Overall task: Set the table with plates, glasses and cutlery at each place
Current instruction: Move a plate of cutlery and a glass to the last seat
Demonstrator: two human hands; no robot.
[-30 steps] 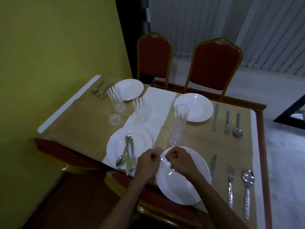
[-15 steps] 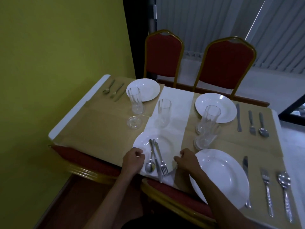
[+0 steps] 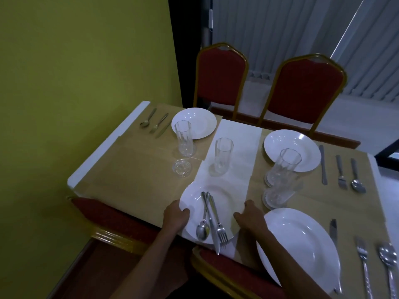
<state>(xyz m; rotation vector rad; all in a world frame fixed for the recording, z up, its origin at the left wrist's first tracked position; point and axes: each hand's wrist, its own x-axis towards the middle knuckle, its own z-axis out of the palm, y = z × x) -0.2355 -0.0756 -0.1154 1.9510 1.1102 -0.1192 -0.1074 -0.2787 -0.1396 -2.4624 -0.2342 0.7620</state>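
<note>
A white plate (image 3: 194,201) lies at the near edge of the table, with a spoon (image 3: 202,228), knife (image 3: 213,231) and fork (image 3: 221,230) on it. My left hand (image 3: 176,219) grips its left rim and my right hand (image 3: 250,219) grips its right rim. Another near plate (image 3: 302,244) lies to the right, with a knife (image 3: 333,230), fork (image 3: 362,262) and spoon (image 3: 388,260) beside it. Two far plates (image 3: 200,119) (image 3: 280,141) have cutlery beside them. Tall glasses (image 3: 183,138) (image 3: 223,156) (image 3: 285,167) stand mid-table.
A small glass dish (image 3: 182,168) sits left of the middle. Another glass (image 3: 277,197) is near my right hand. A white cloth strip (image 3: 237,139) runs across the table. Red chairs (image 3: 220,78) (image 3: 304,89) stand at the far side; a yellow wall is on the left.
My hands left the right near plate and moved left to the plate bearing the cutlery, taking hold of its two rims. The camera view shifted left.
</note>
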